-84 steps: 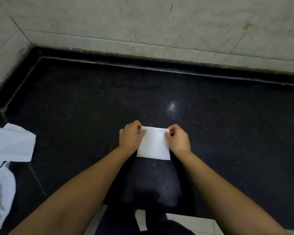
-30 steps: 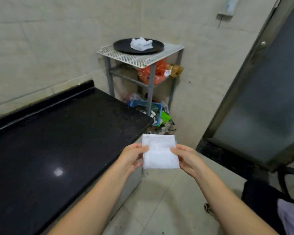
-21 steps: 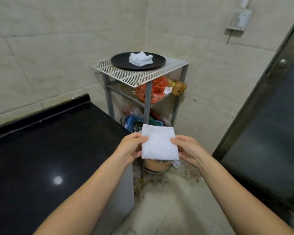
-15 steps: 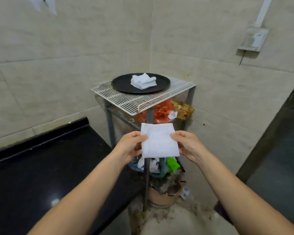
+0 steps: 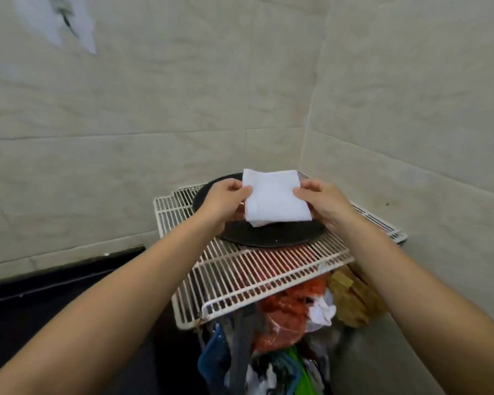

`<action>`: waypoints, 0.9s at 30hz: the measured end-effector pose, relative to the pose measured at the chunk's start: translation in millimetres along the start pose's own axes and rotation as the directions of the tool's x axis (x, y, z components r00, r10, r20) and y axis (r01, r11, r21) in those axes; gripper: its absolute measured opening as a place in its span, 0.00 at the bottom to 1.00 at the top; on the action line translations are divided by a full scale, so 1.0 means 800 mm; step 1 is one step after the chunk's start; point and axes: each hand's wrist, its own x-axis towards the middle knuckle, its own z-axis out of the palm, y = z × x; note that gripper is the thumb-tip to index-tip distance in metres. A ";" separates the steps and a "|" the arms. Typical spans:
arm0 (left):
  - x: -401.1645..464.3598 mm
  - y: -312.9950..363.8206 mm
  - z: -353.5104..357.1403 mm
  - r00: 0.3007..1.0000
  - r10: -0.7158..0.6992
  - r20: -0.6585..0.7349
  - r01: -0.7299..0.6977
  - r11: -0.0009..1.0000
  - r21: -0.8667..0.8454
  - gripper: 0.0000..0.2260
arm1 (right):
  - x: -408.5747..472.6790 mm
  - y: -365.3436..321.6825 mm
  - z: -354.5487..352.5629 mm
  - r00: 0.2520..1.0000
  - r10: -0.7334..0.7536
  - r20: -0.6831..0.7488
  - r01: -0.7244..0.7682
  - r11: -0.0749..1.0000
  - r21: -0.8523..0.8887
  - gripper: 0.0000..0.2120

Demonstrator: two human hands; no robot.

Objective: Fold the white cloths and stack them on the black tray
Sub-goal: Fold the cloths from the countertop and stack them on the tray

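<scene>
I hold a folded white cloth (image 5: 273,196) flat between both hands, right over the round black tray (image 5: 271,234). My left hand (image 5: 223,202) pinches its left edge and my right hand (image 5: 324,202) pinches its right edge. The tray sits on a white wire rack (image 5: 254,269) in the corner of the tiled walls. A corner of another white cloth (image 5: 258,223) peeks out under the held one; the remainder of that stack is hidden behind it.
Below the wire rack lie orange-red plastic bags (image 5: 285,312), a brownish bag (image 5: 354,300) and mixed blue and green clutter (image 5: 268,369). The black countertop (image 5: 54,303) runs along the lower left. Tiled walls close in behind and to the right.
I turned from the black countertop and carried the folded cloth to the rack. Both hands have moved forward and now hold it above the tray's stack.
</scene>
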 end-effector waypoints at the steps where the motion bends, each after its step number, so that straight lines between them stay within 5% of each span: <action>1: 0.024 0.004 0.003 1.000 -0.008 -0.027 0.008 1.000 -0.007 0.07 | 0.031 -0.005 -0.001 1.000 -0.015 0.021 0.016 1.000 -0.017 0.06; 7: 0.125 -0.007 0.023 0.970 -0.159 -0.184 0.162 0.987 0.004 0.11 | 0.169 0.012 -0.012 0.976 0.042 0.214 -0.012 0.990 -0.140 0.07; 18: 0.126 -0.058 0.032 0.913 -0.270 -0.305 0.308 0.948 0.083 0.10 | 0.189 0.066 -0.010 0.938 0.068 0.340 0.054 0.940 -0.336 0.05; 22: 0.108 -0.048 0.022 0.880 -0.248 -0.406 0.322 0.939 0.124 0.12 | 0.186 0.052 -0.015 0.964 -0.017 0.264 0.116 0.923 -0.366 0.17; 27: 0.029 -0.027 -0.035 0.879 -0.157 -0.451 0.254 0.953 0.163 0.10 | 0.132 -0.014 0.015 0.914 -0.221 0.340 0.358 0.836 -0.416 0.15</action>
